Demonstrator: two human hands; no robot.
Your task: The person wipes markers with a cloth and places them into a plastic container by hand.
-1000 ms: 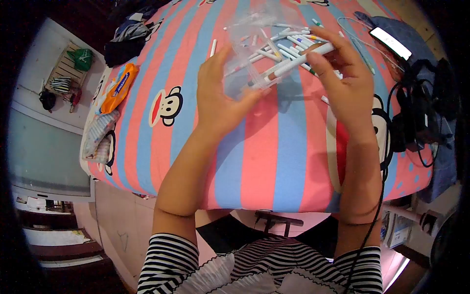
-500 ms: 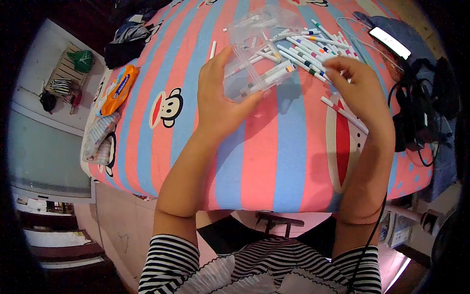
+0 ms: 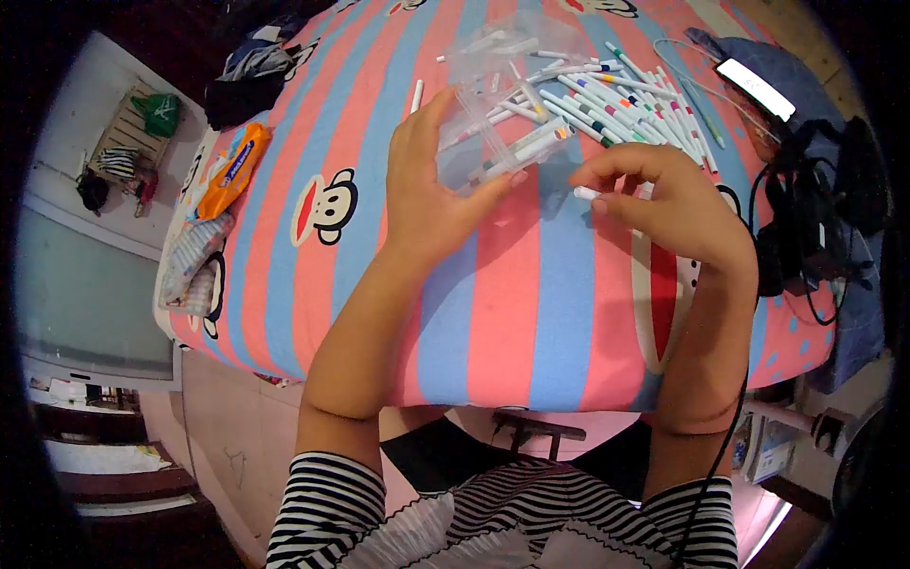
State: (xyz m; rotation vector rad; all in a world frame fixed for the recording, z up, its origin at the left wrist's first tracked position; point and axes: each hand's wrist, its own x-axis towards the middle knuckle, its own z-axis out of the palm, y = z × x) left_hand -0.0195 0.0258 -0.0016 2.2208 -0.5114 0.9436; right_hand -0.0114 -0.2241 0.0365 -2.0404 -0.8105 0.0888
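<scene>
My left hand (image 3: 424, 185) is closed around the near left side of a clear plastic case (image 3: 493, 152), which is tilted on the bedspread. A few white markers (image 3: 537, 144) lie inside the case. My right hand (image 3: 664, 194), to the right of the case, pinches a white marker (image 3: 586, 192) between thumb and fingers. Only its white end pokes out toward the case; the rest is hidden by the hand. Just beyond my right hand spreads a loose pile of white markers (image 3: 616, 104) with coloured bands.
The pink and blue striped bedspread (image 3: 502, 313) has monkey prints. A lit phone (image 3: 755, 88) with a cable lies at the back right, near black cords and an adapter (image 3: 806, 242). An orange packet (image 3: 234, 171) and dark clothes (image 3: 248, 81) are on the left.
My right hand has moved left toward the case and now has a marker in it. The marker that lay apart below the pile is gone from its spot. My left hand has barely moved.
</scene>
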